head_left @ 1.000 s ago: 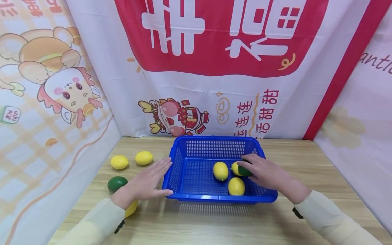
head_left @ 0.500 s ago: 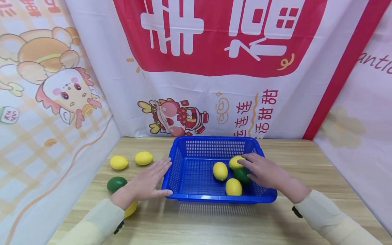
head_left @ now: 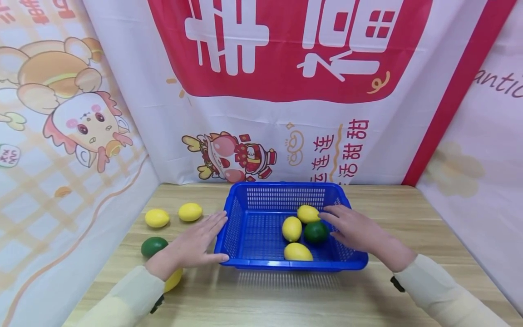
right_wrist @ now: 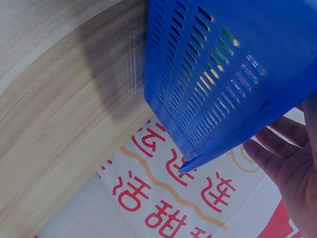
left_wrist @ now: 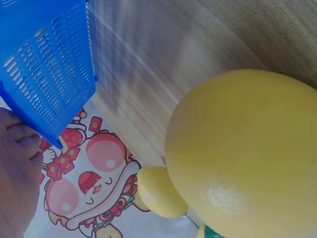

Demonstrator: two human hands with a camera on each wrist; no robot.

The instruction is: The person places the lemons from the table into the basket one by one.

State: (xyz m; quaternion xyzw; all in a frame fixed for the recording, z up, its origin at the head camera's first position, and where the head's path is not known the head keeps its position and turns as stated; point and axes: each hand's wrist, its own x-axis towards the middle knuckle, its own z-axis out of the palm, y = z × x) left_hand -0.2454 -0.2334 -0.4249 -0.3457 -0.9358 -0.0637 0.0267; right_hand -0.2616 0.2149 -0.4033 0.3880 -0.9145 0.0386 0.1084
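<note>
A blue plastic basket (head_left: 255,236) holds three yellow lemons (head_left: 292,229) and a dark green, lime-like fruit (head_left: 316,232) in its right half. My left hand (head_left: 194,240) rests at the basket's left rim, fingers straight and thumb spread toward the near corner. Reaching over the right rim, my right hand (head_left: 353,227) has its fingers extended, fingertips beside the back lemon (head_left: 308,214) and the green fruit. Nothing lies in its grasp. The right wrist view shows this hand (right_wrist: 292,163) at the basket's edge, with green and yellow showing through the slots.
On the wooden table (head_left: 269,304), two lemons (head_left: 157,218) lie left of the basket. A second green fruit (head_left: 153,247) sits by my left wrist, and a yellow fruit (head_left: 173,280) is partly hidden under that forearm. Printed cloth (head_left: 261,113) walls the back and sides.
My right hand has let go of the green fruit, which now lies in the basket. The front lemon has rolled left and the back lemon shifted left. My left hand stays put.
</note>
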